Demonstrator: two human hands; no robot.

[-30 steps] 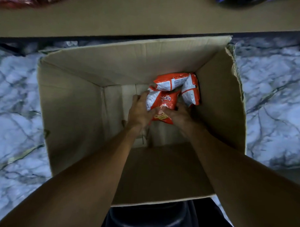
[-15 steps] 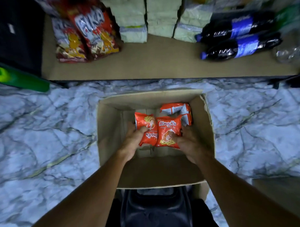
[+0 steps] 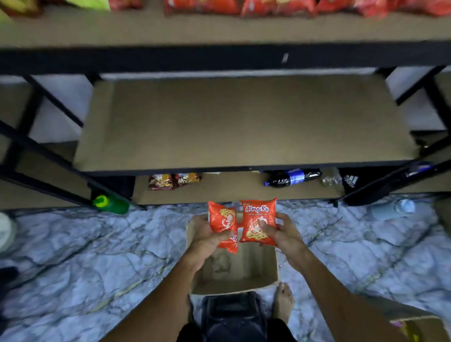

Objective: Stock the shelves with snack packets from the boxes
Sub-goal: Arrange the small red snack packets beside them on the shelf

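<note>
1. Up come both hands, out of the box (image 3: 254, 267) they were reaching into half a second ago, and the view has lifted with them to take in the rack.
2. Far left, a green bottle (image 3: 110, 204) lies on the marble floor (image 3: 71, 242) by the rack's foot, well apart from the action.
3. The left hand (image 3: 204, 240) has its fingers curled under and its thumb across an orange packet (image 3: 221, 218), gripped low and held upright.
4. The right hand (image 3: 286, 237) grips a second packet (image 3: 257, 213) the same way, thumb on the front. The two packets touch edge to edge, carried as a pair, probably to shelve two in one trip.
5. Both packets hang directly over the open box, between it and the rack. Whether more packets remain inside, I cannot tell; the hands cover that corner.
6. Straight ahead is the middle shelf (image 3: 246, 125), and with the packets held out towards it, that looks like the landing spot.
7. Lower right, a cola bottle (image 3: 293, 177) lies on the bottom shelf, and the corner of another box (image 3: 426, 328) shows at the far right, probably the next supply.
</note>
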